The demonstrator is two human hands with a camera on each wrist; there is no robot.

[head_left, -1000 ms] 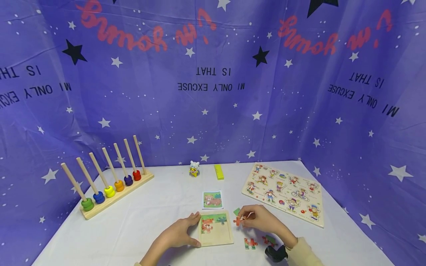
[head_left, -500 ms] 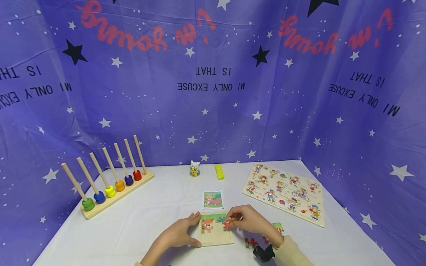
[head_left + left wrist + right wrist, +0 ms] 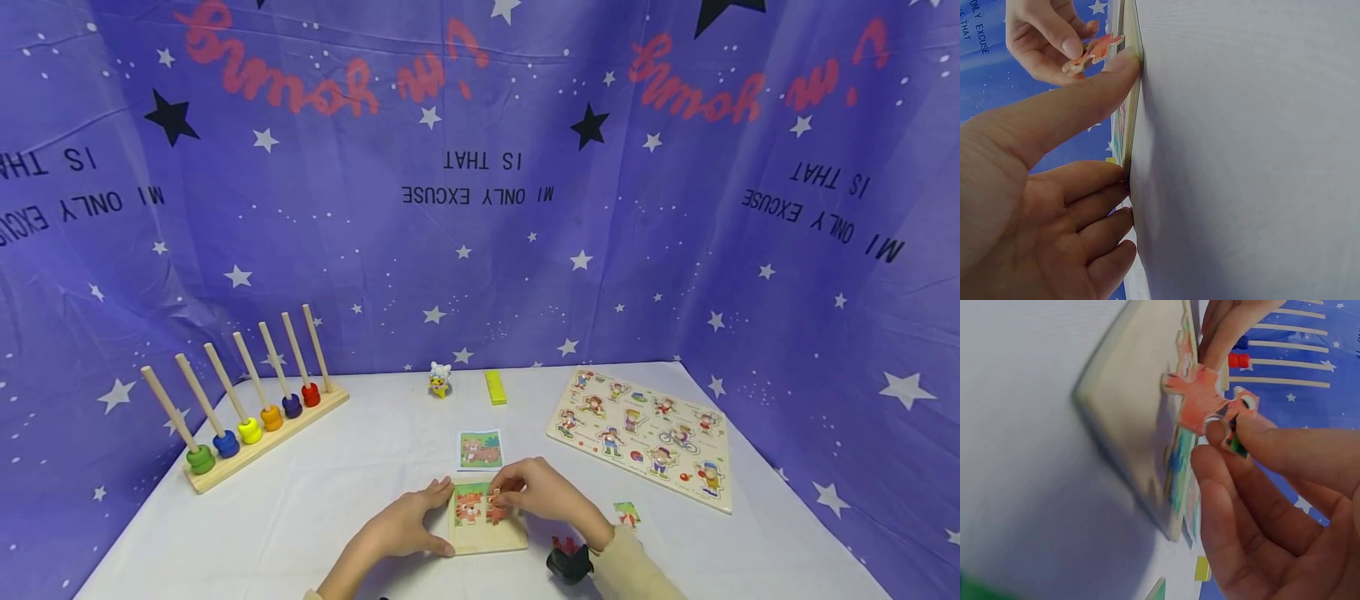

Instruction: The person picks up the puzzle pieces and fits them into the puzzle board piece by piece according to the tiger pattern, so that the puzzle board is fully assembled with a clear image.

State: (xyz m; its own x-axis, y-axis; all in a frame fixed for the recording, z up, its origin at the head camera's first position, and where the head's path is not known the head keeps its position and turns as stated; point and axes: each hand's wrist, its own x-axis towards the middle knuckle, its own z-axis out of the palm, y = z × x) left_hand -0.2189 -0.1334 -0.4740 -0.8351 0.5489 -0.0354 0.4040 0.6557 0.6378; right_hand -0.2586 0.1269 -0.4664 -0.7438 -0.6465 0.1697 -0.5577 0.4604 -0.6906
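My left hand rests against the left side of a small wooden puzzle tray, thumb at the near corner and fingers along the far one. In the left wrist view its fingers lie nearly straight against the edge. Over the tray, my right hand pinches an orange jigsaw puzzle piece between thumb and fingers, tilted above the bare wood. A fitted group of tiger-face pieces fills the tray's upper left. Fitted green pieces along the far side are partly covered by my right hand in the head view.
A picture card lies just beyond the tray. Loose pieces lie to the right: a green one, and a red one partly behind the black wrist camera. A peg board and a ring stacker flank them.
My right hand has carried the orange puzzle piece leftward from the table beside the tray to over its middle. My left hand stays at the tray's edge.
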